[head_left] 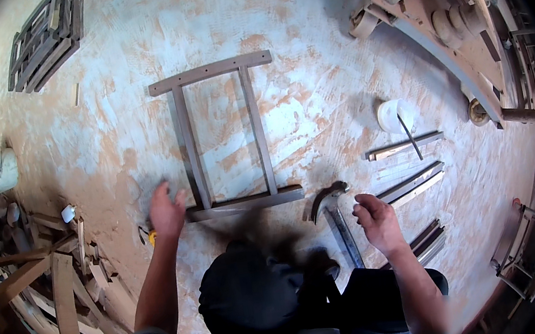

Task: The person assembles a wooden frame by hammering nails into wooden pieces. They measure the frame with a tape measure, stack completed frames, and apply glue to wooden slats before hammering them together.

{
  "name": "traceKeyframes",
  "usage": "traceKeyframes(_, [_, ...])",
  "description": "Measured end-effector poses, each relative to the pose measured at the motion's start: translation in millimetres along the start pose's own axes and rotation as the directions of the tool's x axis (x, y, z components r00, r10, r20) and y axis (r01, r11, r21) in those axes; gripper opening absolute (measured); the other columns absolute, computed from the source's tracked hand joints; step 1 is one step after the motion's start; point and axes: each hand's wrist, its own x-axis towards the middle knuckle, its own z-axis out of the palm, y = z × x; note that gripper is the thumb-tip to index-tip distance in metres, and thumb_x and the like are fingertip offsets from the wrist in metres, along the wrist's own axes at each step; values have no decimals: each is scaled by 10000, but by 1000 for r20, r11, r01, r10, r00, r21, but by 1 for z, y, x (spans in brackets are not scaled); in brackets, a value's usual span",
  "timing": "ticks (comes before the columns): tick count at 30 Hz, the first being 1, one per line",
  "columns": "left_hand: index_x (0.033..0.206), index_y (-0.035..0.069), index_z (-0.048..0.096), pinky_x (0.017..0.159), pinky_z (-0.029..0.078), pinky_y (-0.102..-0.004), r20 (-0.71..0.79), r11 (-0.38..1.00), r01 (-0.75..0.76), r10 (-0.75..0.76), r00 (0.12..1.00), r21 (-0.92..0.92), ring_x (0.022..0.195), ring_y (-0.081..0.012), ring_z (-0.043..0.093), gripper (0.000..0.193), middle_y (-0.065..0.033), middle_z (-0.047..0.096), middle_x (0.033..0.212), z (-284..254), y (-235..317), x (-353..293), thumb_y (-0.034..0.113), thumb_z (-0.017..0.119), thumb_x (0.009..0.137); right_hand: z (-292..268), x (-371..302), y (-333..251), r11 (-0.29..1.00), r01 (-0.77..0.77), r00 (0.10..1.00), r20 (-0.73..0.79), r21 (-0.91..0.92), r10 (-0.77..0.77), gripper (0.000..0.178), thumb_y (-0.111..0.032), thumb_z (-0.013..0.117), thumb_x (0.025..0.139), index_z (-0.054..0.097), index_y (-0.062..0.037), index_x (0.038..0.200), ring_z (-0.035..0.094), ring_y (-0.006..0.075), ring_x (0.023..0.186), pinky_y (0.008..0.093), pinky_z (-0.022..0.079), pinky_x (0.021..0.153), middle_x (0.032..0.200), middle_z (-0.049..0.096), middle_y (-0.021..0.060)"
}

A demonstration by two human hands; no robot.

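Note:
A wooden frame [210, 72] lies flat on the floor ahead of me. Its far rail is slightly curved and has small holes; two slim bars join it to the near rail. My left hand [168, 212] is just left of the frame's near left corner, holding nothing, fingers apart. My right hand [377, 220] is raised to the right, its fingers curled in a pinch; anything between them is too small to make out. Between that hand and the frame lies a claw hammer [340, 218], its head toward the frame and its handle toward me.
Wooden strips [413, 184] lie at right, near a white tub [396, 116] with a dark stick leaning on it. Scrap wood [63, 291] is heaped at left, below a whitish bucket [0, 170]. Stacked frames [48, 40] lie far left; a large wooden structure [451, 66] stands far right.

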Motion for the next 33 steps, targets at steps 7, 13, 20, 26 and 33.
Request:
traceKeyframes(7, [1218,-63,449,825,513,-479,221,973,72,-121,968,217,956,-416,631,567,-270,650,1002,38,85,53,357,618,878,-55,-41,-60,994,113,994,-2,7,-113,255,-148,624,933,600,52,1091,635,143,737,269,523,692,836,666,97])
traceKeyframes(13, [1119,-47,452,839,490,-511,130,967,233,-245,961,100,971,-451,609,439,-299,628,1023,17,111,50,260,618,853,-85,-91,-86,955,86,996,8,285,-92,319,-248,663,921,607,36,1057,634,148,748,272,512,699,841,671,105])
traceKeyframes(20, [1083,-41,506,846,502,-490,186,939,323,-340,922,114,989,-445,616,353,-298,636,1019,-59,203,48,189,590,828,-99,-161,-67,964,-64,998,11,257,63,306,-208,617,952,607,53,1111,604,116,726,256,501,693,808,656,74])
traceKeyframes(26, [1084,-24,506,834,503,-496,155,922,386,-383,911,10,989,-446,615,310,-289,642,1012,-183,278,39,143,551,826,-141,-239,-87,911,-320,941,-24,261,337,277,-182,553,931,633,48,1064,640,127,689,278,527,628,760,666,83])
traceKeyframes(33, [991,2,529,746,516,-415,51,864,462,-461,886,-201,862,-386,656,262,-228,662,896,-391,290,48,133,621,784,-211,-335,-160,937,-313,946,144,157,292,395,-336,454,965,611,-13,1131,670,217,715,350,538,659,867,683,145])
